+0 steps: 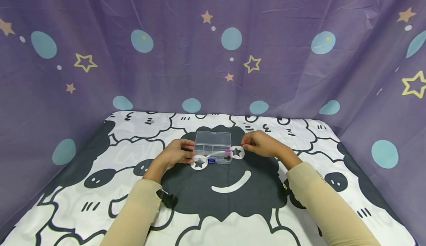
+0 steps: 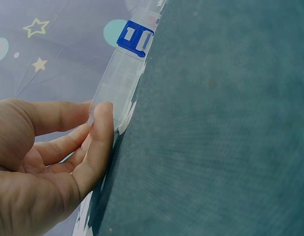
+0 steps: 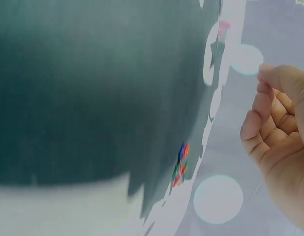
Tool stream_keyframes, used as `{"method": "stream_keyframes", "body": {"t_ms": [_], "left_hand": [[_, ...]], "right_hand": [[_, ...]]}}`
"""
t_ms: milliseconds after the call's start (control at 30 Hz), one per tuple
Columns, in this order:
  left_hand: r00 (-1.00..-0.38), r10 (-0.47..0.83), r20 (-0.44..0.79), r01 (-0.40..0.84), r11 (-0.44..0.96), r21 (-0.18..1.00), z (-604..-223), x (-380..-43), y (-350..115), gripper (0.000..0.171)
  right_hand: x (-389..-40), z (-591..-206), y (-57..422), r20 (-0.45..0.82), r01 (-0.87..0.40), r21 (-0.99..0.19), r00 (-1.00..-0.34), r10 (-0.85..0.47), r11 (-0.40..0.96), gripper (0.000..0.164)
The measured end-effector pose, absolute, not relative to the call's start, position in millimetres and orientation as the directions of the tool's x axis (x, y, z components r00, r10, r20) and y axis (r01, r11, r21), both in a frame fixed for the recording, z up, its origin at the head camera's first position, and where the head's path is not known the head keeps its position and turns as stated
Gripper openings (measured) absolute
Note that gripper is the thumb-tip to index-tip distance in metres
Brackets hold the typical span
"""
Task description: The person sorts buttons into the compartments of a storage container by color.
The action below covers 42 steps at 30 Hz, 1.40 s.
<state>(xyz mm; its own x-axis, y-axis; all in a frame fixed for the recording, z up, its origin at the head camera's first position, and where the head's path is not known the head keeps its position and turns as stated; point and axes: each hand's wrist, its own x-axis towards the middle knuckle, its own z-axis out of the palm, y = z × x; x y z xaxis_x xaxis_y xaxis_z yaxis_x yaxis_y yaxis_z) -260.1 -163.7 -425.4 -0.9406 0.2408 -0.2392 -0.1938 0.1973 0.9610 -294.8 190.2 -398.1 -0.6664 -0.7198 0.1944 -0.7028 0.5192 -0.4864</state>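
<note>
A clear plastic compartment box (image 1: 213, 149) stands on the sheep-print cloth with its lid (image 1: 213, 137) raised at the back. A blue latch (image 2: 135, 38) sits on its front. My left hand (image 1: 174, 153) holds the box at its left end, fingertips on the clear wall. Inside, toward the right, are a pink piece (image 1: 227, 152) and some small dark pieces (image 1: 227, 158). My right hand (image 1: 261, 143) hovers right of the box, apart from it. In the right wrist view its thumb and forefinger meet and the other fingers curl; I see nothing between them.
Small red, blue and green pieces (image 3: 180, 164) lie blurred on the cloth in the right wrist view. A patterned purple curtain (image 1: 186, 72) hangs behind and on both sides. The sheep-print cloth (image 1: 229, 201) covers the surface.
</note>
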Motion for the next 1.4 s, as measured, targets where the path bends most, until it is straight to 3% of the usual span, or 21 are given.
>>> {"method": "stream_keyframes", "body": {"t_ms": [400, 633, 1400], "left_hand": [[-0.942, 0.239, -0.236, -0.192, 0.196, 0.962, -426, -260, -166, 0.051], [-0.943, 0.233, -0.236, -0.192, 0.197, 0.961, -426, -260, -165, 0.051], [-0.943, 0.24, -0.232, -0.186, 0.199, 0.962, -426, -260, -166, 0.05]], "right_hand": [[-311, -397, 234, 0.102, -0.548, -0.545, -0.794, -0.599, 0.634, 0.014], [-320, -399, 250, 0.093, -0.506, -0.52, -0.834, -0.543, 0.688, 0.011], [-342, -419, 267, -0.002, -0.493, -0.406, -0.841, -0.54, 0.77, 0.008]]}}
